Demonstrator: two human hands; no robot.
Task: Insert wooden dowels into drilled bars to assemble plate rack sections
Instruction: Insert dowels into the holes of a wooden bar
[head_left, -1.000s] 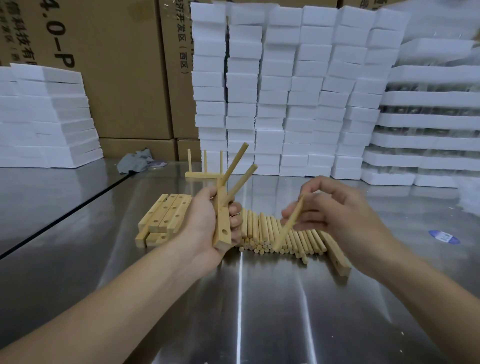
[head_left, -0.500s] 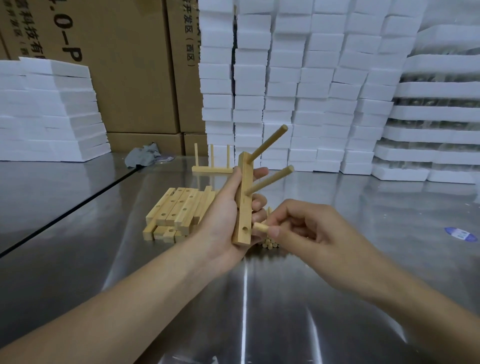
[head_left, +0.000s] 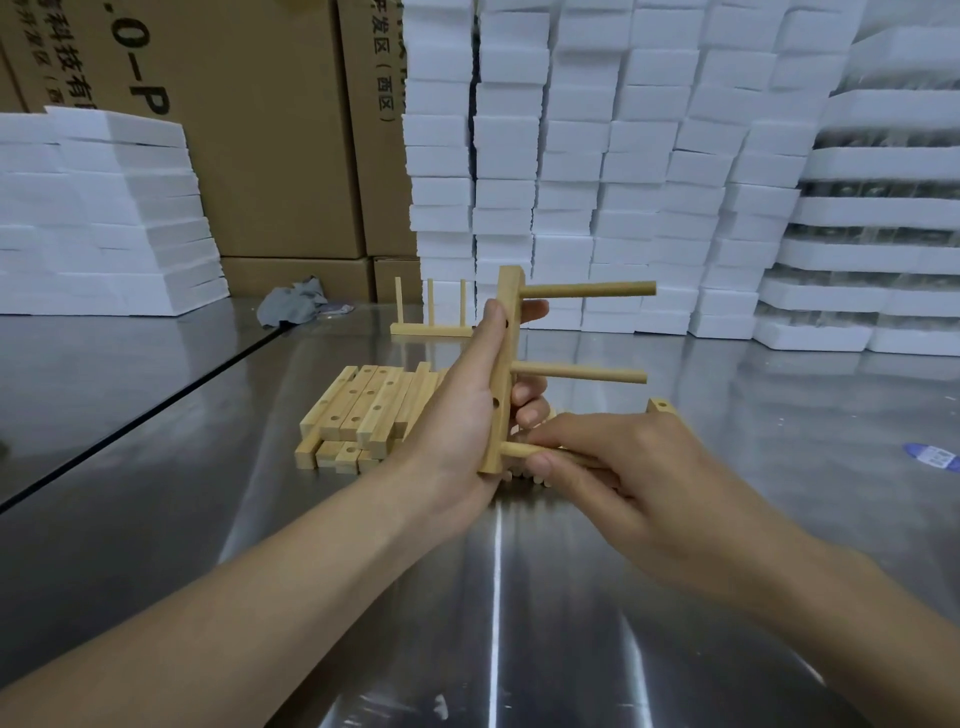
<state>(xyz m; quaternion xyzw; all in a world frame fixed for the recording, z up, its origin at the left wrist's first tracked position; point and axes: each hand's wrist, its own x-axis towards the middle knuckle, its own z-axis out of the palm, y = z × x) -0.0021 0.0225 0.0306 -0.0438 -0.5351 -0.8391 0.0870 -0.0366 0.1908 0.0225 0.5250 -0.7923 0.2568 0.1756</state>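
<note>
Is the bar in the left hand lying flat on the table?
No, the left hand holds the bar upright above the table.

Bright, even, cool light falls from overhead. The left hand (head_left: 457, 410) gripping the drilled bar (head_left: 503, 358) and the right hand (head_left: 639, 467) pinching a dowel (head_left: 514, 450) are evenly lit and fairly sharp, with only soft shade beneath them. Below the grip a white glare streak runs down the steel table (head_left: 156, 441). Beyond the grip the metal palely mirrors the foam blocks (head_left: 571, 156). Far from the grip, at the frame's edges, wide-angle bowing tilts the cardboard boxes (head_left: 270, 156) and the foam stacks, and detail softens.
</note>
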